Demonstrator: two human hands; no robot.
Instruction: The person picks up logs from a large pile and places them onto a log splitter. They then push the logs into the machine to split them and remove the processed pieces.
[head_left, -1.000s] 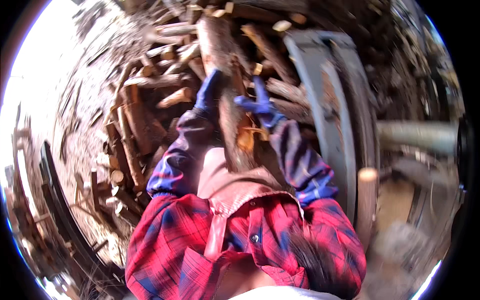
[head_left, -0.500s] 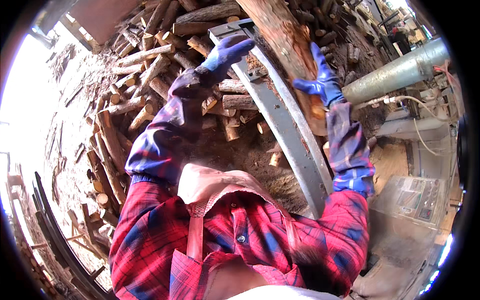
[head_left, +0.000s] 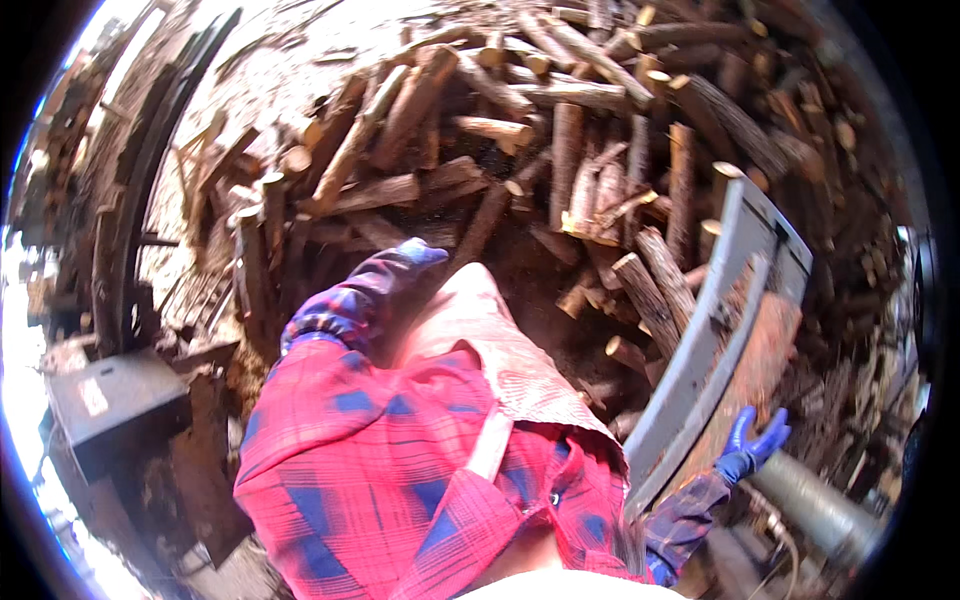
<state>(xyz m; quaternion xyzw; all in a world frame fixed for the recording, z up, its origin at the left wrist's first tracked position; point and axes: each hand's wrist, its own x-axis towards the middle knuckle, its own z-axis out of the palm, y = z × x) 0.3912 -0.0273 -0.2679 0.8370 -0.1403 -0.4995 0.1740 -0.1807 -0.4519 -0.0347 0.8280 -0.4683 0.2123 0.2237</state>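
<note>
A blue glove covers my left hand [head_left: 422,252], held in front of my body beside the pink apron [head_left: 480,320]. Its fingers look stretched out and nothing shows in them, though the hand is small and partly turned away. My right hand [head_left: 755,442], also gloved in blue, has its fingers spread at the side of a thick reddish-brown log [head_left: 768,345]. Whether the palm touches the bark I cannot tell. The log lies along a grey metal beam [head_left: 680,385] on my right.
Cut logs [head_left: 600,190] lie heaped in front of me. A metal cylinder [head_left: 815,505] is close by my right hand. To the left stand a dark metal box [head_left: 118,400] and long dark rails [head_left: 140,190].
My view has swung left, so the beam and log now sit at the far right. My left hand has moved away from the beam; my right hand stays near the log.
</note>
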